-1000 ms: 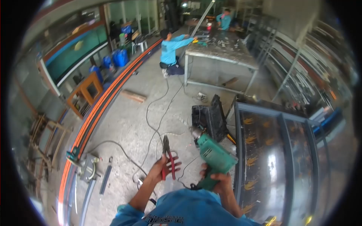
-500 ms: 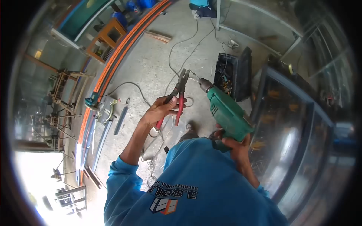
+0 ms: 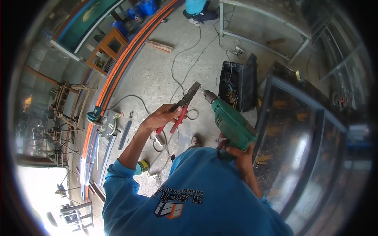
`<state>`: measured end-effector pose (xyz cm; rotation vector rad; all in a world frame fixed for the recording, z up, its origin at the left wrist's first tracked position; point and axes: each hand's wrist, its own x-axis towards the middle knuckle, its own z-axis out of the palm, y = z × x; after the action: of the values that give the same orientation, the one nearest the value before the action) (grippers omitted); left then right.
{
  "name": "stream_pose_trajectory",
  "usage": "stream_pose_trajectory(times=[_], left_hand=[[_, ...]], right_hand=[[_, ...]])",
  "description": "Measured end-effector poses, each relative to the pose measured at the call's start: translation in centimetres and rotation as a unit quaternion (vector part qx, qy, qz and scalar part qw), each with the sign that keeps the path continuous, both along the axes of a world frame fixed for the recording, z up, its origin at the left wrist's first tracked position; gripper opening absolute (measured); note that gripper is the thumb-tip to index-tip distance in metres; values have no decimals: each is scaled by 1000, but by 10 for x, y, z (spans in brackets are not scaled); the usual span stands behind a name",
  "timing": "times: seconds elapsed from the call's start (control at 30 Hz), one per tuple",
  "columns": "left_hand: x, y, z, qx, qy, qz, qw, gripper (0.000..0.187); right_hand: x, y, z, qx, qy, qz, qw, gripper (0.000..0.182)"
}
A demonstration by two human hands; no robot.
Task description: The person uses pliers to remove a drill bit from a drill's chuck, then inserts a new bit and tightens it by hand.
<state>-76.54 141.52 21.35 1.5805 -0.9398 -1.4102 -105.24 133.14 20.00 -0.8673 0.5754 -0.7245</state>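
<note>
My left hand (image 3: 163,117) is wrapped round the red handles of a pair of pliers (image 3: 190,95), whose jaws point up and to the right. In my right hand (image 3: 239,154) is a green power drill (image 3: 233,122), its chuck (image 3: 210,95) facing up and left. A thin bit extends from the chuck toward the plier jaws. Whether bit and jaws touch is too small to tell.
A black toolbox (image 3: 247,84) stands open on the floor beyond the drill. Cables cross the floor. A dark framed panel (image 3: 291,129) is at the right, long orange bars (image 3: 120,65) at the left. A person (image 3: 195,8) crouches at the top.
The pliers have tilted further right and their jaws sit slightly lower. The drill has shifted a little left and down. The view has moved, showing a green can beside my left sleeve.
</note>
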Motion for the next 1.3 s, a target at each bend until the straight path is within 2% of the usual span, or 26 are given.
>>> stream_pose_trajectory(times=[0.23,0.43,0.5,0.6,0.73,0.83,0.97,1.03,1.07,1.2,1.3], left_hand=[[5,-5,-3,20,-9,-21,1000,70],[1,-8,-6,5,1,-4,1000,59],[7,-14,-4,35,-45,-50,997,51],[13,-17,-12,3,-64,-56,996,47],[6,-14,-14,-34,-22,-15,999,45],[9,-19,-7,-56,-32,-10,998,45],[11,-22,-10,-9,-67,-32,997,47],[9,-21,-19,-45,-60,-9,997,54],[10,-23,-19,-54,-56,-22,997,48],[6,-27,-13,-24,-68,-45,996,47],[1,-28,-12,-41,-106,-35,993,45]], right_hand=[[4,1,4,7,18,-3,1000,52],[7,2,1,14,24,-18,999,54],[8,-2,2,10,35,0,999,55],[8,-2,-1,2,39,-2,999,55],[8,1,6,-14,56,-8,998,55],[11,-3,6,-27,48,-7,998,57],[13,-5,10,-20,59,-11,998,57],[10,-5,8,-15,71,-6,997,56],[11,-7,8,-21,67,-4,998,55],[9,-12,1,-8,57,19,998,56],[13,-8,9,-42,66,-8,997,55]])
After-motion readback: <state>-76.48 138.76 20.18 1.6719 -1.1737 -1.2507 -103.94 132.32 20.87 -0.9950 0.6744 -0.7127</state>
